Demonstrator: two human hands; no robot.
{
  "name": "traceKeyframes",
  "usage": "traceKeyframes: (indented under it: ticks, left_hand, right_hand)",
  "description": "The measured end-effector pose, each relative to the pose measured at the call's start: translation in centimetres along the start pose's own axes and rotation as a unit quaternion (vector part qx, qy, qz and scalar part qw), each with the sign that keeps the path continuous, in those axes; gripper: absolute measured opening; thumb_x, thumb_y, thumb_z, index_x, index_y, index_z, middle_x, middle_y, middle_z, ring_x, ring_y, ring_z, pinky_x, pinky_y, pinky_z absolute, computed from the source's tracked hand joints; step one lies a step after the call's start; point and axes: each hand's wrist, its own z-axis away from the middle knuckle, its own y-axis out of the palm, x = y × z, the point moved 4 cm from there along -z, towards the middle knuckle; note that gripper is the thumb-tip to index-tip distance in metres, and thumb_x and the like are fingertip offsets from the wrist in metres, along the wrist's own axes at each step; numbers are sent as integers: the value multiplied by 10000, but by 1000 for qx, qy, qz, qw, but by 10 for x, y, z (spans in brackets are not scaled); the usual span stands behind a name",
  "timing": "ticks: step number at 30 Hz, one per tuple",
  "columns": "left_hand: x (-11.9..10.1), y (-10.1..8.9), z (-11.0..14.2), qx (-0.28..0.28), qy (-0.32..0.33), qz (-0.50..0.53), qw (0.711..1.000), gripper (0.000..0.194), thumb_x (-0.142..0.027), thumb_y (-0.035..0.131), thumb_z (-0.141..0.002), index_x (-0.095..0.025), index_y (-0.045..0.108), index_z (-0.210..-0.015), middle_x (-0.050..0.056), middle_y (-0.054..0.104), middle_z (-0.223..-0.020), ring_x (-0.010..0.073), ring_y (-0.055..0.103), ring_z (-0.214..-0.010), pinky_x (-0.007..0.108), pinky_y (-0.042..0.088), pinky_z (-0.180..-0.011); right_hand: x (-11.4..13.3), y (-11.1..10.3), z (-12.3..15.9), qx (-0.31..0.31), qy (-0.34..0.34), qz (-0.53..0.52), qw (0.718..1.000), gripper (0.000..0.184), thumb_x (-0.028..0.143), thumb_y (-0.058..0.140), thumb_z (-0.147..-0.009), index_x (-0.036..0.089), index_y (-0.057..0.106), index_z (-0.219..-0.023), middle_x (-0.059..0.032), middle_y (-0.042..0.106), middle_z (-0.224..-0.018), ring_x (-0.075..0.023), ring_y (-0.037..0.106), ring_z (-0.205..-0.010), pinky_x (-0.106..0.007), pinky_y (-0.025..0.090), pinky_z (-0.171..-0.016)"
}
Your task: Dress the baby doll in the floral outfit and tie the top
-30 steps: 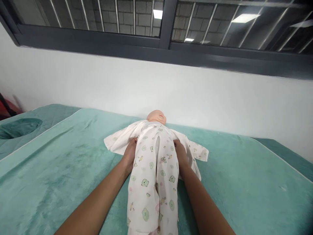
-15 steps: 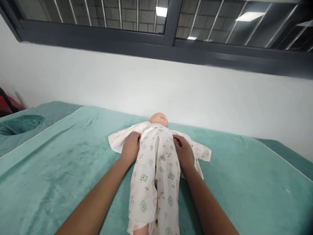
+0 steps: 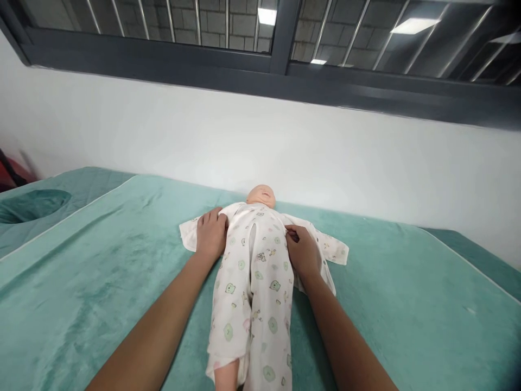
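Note:
A baby doll [image 3: 261, 194] lies on its back on a teal blanket [image 3: 101, 260], head toward the wall. It wears a white romper [image 3: 254, 282] printed with small green animals, whose sleeves spread out to both sides. My left hand [image 3: 210, 232] lies with fingers stretched on the cloth at the doll's left shoulder. My right hand [image 3: 303, 251] rests at the doll's other side, fingers curled and pinching the romper's edge. A bare doll leg [image 3: 226, 376] pokes out of the romper at the bottom.
A white wall [image 3: 285, 146] rises just behind the doll's head, with a dark-framed barred window [image 3: 280, 49] above. Another teal bed with a round face hole [image 3: 30, 203] stands at the left. A red object [image 3: 8, 176] shows at the far left edge.
Both hands slid up along the doll's sides toward its shoulders. The left hand now lies flat on the left sleeve. The romper shifted up and a bare leg shows at the bottom.

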Motion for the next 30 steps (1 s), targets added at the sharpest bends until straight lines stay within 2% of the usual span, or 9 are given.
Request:
traceKeyframes:
  ticks: [3, 6, 10, 13, 19, 23, 26, 28, 30]
  left_hand:
    - [-4, -6, 7, -28, 32, -6, 999, 189, -131, 457, -890, -147, 634, -955, 163, 521, -1349, 324, 424, -1261, 484, 383, -1030]
    - [-13, -18, 22, -39, 77, 7, 996, 164, -144, 526, -865, -156, 664, -953, 153, 532, -1317, 324, 397, -1260, 479, 364, -1049]
    - [-20, -31, 45, 28, 105, 37, 993, 91, -198, 592, -834, -188, 682, -849, 105, 635, -1055, 298, 506, -1018, 441, 440, -849]
    - [-20, -32, 59, 85, 118, 98, 984, 121, -234, 577, -838, -188, 652, -755, 94, 648, -923, 275, 550, -905, 400, 435, -756]
    - [-16, -31, 65, 153, 35, 334, 930, 127, -210, 532, -826, -175, 595, -722, 42, 697, -833, 224, 622, -778, 298, 415, -665]
    - [-14, -45, 74, 125, -58, 365, 921, 115, -227, 511, -845, -186, 616, -820, 1, 687, -806, 199, 609, -758, 278, 403, -656]
    - [-9, -61, 109, 72, -131, 376, 915, 186, -311, 471, -915, -195, 606, -859, -26, 603, -695, 156, 554, -662, 262, 409, -634]
    - [-9, -73, 144, 49, -134, 391, 909, 210, -364, 499, -924, -199, 589, -831, -27, 576, -685, 143, 536, -646, 252, 418, -621]
    - [-15, -83, 180, 60, -91, 407, 907, 218, -353, 509, -933, -203, 568, -787, -19, 570, -700, 136, 534, -646, 246, 425, -607]
  right_hand:
    - [-2, 1, 4, 16, -17, 75, 997, 144, 220, 494, -801, 214, 622, -867, -60, 656, -934, -218, 601, -855, -341, 485, -751]
    - [3, 2, 13, 90, -100, 160, 978, 146, 183, 496, -801, 214, 636, -831, -77, 650, -963, -241, 578, -934, -372, 476, -817]
    - [12, -6, 35, 181, -210, 143, 950, 263, 169, 529, -819, 227, 706, -1006, -94, 637, -1181, -270, 545, -1144, -417, 448, -974]
    - [19, -18, 55, 204, -238, 112, 943, 305, 151, 538, -827, 255, 731, -1039, -81, 647, -1196, -273, 557, -1142, -433, 450, -995]
    - [23, -28, 80, 192, -147, 26, 970, 339, 93, 496, -819, 254, 728, -1006, -53, 664, -1108, -235, 612, -1030, -348, 511, -844]
    - [26, -36, 87, 119, -132, -1, 984, 197, 146, 509, -871, 224, 678, -936, -42, 656, -1020, -199, 624, -906, -306, 495, -766]
    - [37, -52, 109, 49, -154, -28, 986, 85, 198, 537, -909, 213, 608, -865, -38, 634, -933, -182, 605, -858, -300, 481, -764]
    - [50, -59, 137, 62, -187, -56, 979, 83, 175, 547, -912, 217, 584, -851, -33, 621, -911, -169, 602, -856, -286, 482, -758]
    - [66, -61, 170, 99, -223, -82, 966, 104, 130, 541, -908, 222, 583, -885, -32, 615, -914, -158, 605, -850, -272, 492, -734]
